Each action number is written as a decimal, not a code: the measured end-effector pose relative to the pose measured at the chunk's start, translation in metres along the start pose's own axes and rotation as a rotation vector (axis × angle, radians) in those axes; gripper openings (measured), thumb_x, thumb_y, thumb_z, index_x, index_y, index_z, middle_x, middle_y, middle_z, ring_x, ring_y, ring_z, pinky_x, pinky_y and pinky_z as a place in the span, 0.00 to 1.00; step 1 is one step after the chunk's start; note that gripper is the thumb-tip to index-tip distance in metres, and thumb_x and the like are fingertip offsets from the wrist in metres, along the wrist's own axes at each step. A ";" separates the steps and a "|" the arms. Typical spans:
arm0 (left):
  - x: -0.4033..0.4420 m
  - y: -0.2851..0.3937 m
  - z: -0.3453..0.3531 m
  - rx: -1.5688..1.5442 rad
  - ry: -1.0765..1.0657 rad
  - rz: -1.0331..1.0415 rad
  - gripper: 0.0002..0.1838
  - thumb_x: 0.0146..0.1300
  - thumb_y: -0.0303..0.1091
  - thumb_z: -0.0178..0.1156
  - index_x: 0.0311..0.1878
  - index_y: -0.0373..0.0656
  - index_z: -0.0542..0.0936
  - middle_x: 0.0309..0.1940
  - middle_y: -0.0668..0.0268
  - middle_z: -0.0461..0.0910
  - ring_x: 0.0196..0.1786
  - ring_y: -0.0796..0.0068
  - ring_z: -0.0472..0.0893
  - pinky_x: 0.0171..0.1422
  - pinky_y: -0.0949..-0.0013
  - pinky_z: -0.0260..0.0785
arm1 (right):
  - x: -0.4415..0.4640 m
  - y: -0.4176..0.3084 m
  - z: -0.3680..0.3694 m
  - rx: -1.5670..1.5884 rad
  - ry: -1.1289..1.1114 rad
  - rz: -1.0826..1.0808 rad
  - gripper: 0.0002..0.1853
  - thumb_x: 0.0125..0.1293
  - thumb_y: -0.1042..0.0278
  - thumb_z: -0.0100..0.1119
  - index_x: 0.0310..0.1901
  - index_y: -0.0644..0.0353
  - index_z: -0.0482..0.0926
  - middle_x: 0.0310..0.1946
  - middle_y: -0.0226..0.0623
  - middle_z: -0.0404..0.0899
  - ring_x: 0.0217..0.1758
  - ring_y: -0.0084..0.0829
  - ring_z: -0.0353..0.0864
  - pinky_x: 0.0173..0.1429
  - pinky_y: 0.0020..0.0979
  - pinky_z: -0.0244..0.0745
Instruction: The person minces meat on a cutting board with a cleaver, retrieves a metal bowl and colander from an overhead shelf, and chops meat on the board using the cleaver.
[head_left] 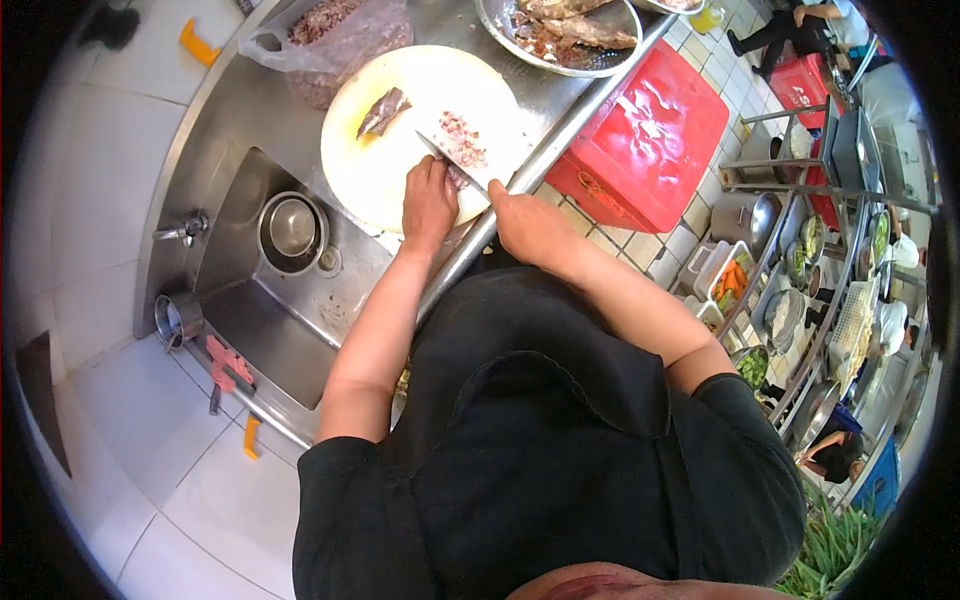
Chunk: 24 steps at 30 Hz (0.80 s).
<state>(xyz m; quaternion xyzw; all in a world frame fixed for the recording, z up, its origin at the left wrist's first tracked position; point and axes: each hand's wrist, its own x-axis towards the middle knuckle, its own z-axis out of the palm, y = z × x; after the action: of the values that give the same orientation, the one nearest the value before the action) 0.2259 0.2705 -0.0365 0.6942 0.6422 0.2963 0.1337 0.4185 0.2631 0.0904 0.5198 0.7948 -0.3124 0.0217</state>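
A round, pale cutting board (pixel 430 75) lies on the smooth metal bench (pixel 290 125); taking its face as the clock, a dark, slab-like chunk of meat (pixel 382 112) with a creased surface sits at ten o'clock, and a loose scatter of chopped meat (pixel 464 138), pink and whitish in small uneven bits, at three; the left hand (pixel 430 205) is at six, its fingers curled down at a small purplish meat piece (pixel 458 177), though I cannot tell whether it pinches or merely presses; the right hand (pixel 525 222), off the edge at four, is clamped on the knife (pixel 471 173), whose flat, thin blade slants towards the board's middle, beside the chopped bits; beyond the rim, a crinkled clear plastic bag (pixel 350 55) of reddish grains stands at eleven, a shiny metal bowl (pixel 490 25) of browned meat at one, and the steel sink (pixel 225 255) at eight.
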 end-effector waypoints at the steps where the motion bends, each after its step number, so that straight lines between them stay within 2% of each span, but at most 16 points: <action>1: 0.001 -0.001 0.001 0.010 0.015 0.021 0.15 0.71 0.27 0.60 0.59 0.34 0.78 0.62 0.46 0.78 0.64 0.43 0.76 0.70 0.48 0.72 | 0.008 0.002 0.004 0.009 0.023 -0.020 0.12 0.71 0.76 0.50 0.53 0.68 0.70 0.36 0.60 0.87 0.44 0.61 0.89 0.48 0.59 0.82; 6: 0.002 0.000 0.003 0.059 0.032 0.066 0.15 0.72 0.27 0.59 0.58 0.34 0.78 0.61 0.46 0.78 0.64 0.42 0.76 0.70 0.48 0.71 | 0.034 0.004 0.015 0.012 0.057 -0.018 0.13 0.73 0.74 0.47 0.57 0.67 0.69 0.35 0.60 0.87 0.40 0.62 0.88 0.46 0.61 0.81; 11: -0.001 0.001 0.003 0.076 0.030 0.064 0.16 0.72 0.28 0.58 0.60 0.33 0.77 0.62 0.44 0.77 0.64 0.41 0.75 0.71 0.48 0.71 | -0.003 0.017 0.011 0.021 -0.033 0.037 0.12 0.74 0.73 0.47 0.55 0.67 0.70 0.37 0.62 0.87 0.45 0.63 0.88 0.50 0.60 0.81; 15: 0.000 0.000 0.001 0.092 0.005 0.077 0.14 0.74 0.28 0.57 0.59 0.33 0.77 0.62 0.44 0.77 0.64 0.41 0.75 0.71 0.48 0.70 | 0.004 0.030 0.012 0.005 -0.017 0.068 0.13 0.74 0.73 0.48 0.56 0.67 0.70 0.37 0.62 0.86 0.46 0.63 0.88 0.50 0.61 0.81; 17: -0.003 0.001 -0.004 0.015 0.005 0.071 0.13 0.75 0.29 0.57 0.58 0.33 0.77 0.62 0.44 0.76 0.64 0.40 0.75 0.71 0.48 0.70 | 0.016 0.025 0.014 0.068 0.122 0.030 0.11 0.78 0.69 0.48 0.54 0.67 0.69 0.32 0.63 0.85 0.40 0.65 0.86 0.46 0.64 0.78; 21: -0.005 0.005 -0.011 -0.096 0.067 0.005 0.12 0.76 0.29 0.58 0.57 0.33 0.77 0.62 0.44 0.76 0.64 0.40 0.75 0.71 0.47 0.70 | 0.007 0.006 0.001 0.070 0.105 0.038 0.10 0.78 0.70 0.47 0.52 0.67 0.69 0.32 0.63 0.85 0.40 0.65 0.86 0.46 0.64 0.78; 23: -0.004 0.002 -0.010 0.036 0.030 0.045 0.16 0.69 0.25 0.61 0.59 0.35 0.76 0.61 0.45 0.76 0.63 0.42 0.75 0.70 0.48 0.71 | -0.012 -0.006 -0.009 0.021 0.012 0.072 0.14 0.72 0.75 0.49 0.57 0.67 0.70 0.36 0.60 0.87 0.45 0.61 0.89 0.50 0.60 0.81; 24: -0.004 0.001 -0.009 0.032 0.030 0.040 0.16 0.69 0.25 0.61 0.59 0.35 0.76 0.61 0.45 0.76 0.63 0.42 0.75 0.70 0.48 0.71 | -0.017 -0.004 -0.007 0.018 0.007 0.073 0.14 0.72 0.75 0.49 0.57 0.67 0.70 0.36 0.60 0.87 0.45 0.61 0.89 0.50 0.60 0.81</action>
<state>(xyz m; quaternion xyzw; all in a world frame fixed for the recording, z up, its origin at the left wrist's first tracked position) 0.2221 0.2647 -0.0299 0.7045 0.6348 0.2989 0.1069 0.4247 0.2521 0.1038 0.5497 0.7726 -0.3168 0.0254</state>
